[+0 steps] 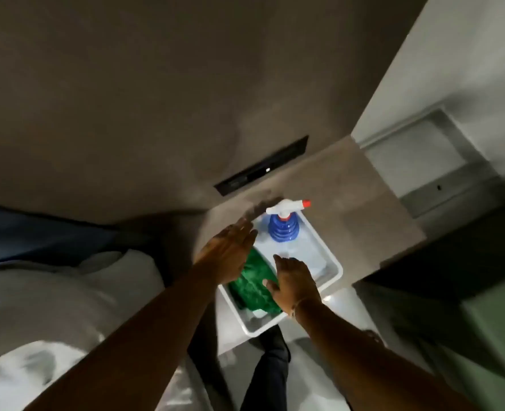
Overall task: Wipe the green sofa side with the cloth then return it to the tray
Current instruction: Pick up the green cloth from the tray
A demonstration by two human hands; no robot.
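Observation:
A green cloth (252,284) lies crumpled in the near half of a white tray (332,272) on a small grey table. My left hand (227,253) hovers flat above the tray's left edge and the cloth, fingers apart, holding nothing. My right hand (294,284) rests over the cloth's right side, fingers spread, thumb touching the fabric; I cannot see a grip on it. The green sofa (494,330) shows at the right edge, dark and partly cut off.
A blue spray bottle (283,225) with a white trigger head and red nozzle stands in the tray's far end. White bedding (52,307) fills the lower left. A black wall panel (263,167) sits behind the table. My dark trouser leg (270,372) is below the tray.

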